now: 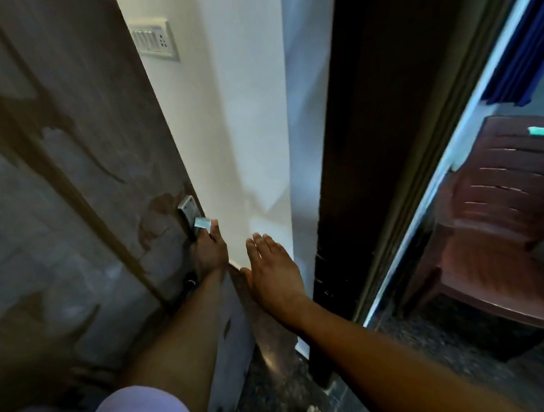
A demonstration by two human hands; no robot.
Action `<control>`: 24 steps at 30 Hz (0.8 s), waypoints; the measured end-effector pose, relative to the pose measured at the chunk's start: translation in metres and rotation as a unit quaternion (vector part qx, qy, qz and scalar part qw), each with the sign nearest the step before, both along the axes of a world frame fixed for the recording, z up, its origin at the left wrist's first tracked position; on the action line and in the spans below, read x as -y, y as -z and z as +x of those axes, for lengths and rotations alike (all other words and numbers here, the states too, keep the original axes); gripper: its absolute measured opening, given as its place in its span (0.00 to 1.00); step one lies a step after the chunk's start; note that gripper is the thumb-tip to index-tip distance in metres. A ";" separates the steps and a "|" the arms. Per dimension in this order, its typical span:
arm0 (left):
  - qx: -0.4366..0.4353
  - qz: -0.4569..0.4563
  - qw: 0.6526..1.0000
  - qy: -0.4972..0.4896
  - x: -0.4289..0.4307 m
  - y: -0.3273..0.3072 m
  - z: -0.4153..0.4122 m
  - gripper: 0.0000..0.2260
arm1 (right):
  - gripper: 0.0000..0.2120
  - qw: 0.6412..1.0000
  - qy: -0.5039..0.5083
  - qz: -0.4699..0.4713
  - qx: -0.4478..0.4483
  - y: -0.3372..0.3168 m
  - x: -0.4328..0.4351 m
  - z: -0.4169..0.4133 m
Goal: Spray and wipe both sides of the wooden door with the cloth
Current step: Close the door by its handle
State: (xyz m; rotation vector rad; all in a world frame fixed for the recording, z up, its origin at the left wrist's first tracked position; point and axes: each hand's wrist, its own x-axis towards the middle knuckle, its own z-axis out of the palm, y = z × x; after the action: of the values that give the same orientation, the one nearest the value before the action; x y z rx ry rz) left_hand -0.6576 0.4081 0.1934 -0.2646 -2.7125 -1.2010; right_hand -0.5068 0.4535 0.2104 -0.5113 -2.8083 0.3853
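The wooden door (pixel 71 173) fills the left of the view, its worn brown-grey face marked with patchy stains. My left hand (pixel 210 250) grips the metal door handle (pixel 198 221) near the door's edge. My right hand (pixel 273 271) is flat with straight fingers, its thumb side touching the narrow edge of the door just below the handle. No cloth or spray bottle is in view.
A white wall (pixel 243 128) with a switch panel (pixel 154 39) stands behind the door. The dark door frame (pixel 355 137) rises at the centre right. A brown plastic chair (pixel 503 210) and a blue curtain (pixel 522 56) lie beyond it. The floor (pixel 281 380) is dark speckled stone.
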 end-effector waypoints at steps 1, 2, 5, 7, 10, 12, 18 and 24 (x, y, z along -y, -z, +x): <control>-0.003 0.000 1.000 0.011 -0.002 0.001 0.010 0.21 | 0.24 1.000 0.015 -0.010 0.001 -0.001 0.002 0.012; -0.005 0.002 1.000 0.020 -0.004 0.003 0.019 0.21 | 0.21 0.999 0.028 -0.016 0.008 -0.002 0.005 0.025; -0.002 0.007 0.999 0.036 -0.009 0.009 0.042 0.22 | 0.18 0.997 0.052 -0.024 0.050 -0.001 0.008 0.059; -0.005 0.011 0.998 0.057 -0.015 0.012 0.063 0.23 | 0.19 0.995 0.072 -0.023 0.058 -0.003 0.004 0.082; -0.011 0.008 0.997 0.080 -0.021 0.015 0.092 0.25 | 0.19 0.995 0.092 -0.025 0.043 -0.007 -0.002 0.107; -0.016 0.006 0.996 0.093 -0.023 0.019 0.112 0.30 | 0.20 0.995 0.092 -0.021 0.040 -0.010 -0.004 0.124; -0.011 -0.027 0.994 0.105 -0.030 0.018 0.162 0.27 | 0.19 0.995 0.097 -0.023 0.024 -0.016 -0.016 0.166; -0.003 -0.003 0.995 0.102 -0.031 0.015 0.204 0.20 | 0.18 0.997 0.068 -0.026 -0.004 -0.025 -0.030 0.208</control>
State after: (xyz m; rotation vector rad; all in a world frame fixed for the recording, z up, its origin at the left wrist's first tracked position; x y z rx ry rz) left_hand -0.4537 0.4390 0.1787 -0.5555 -2.7371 -1.2406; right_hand -0.2985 0.4836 0.2358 -0.7066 -2.7412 0.4321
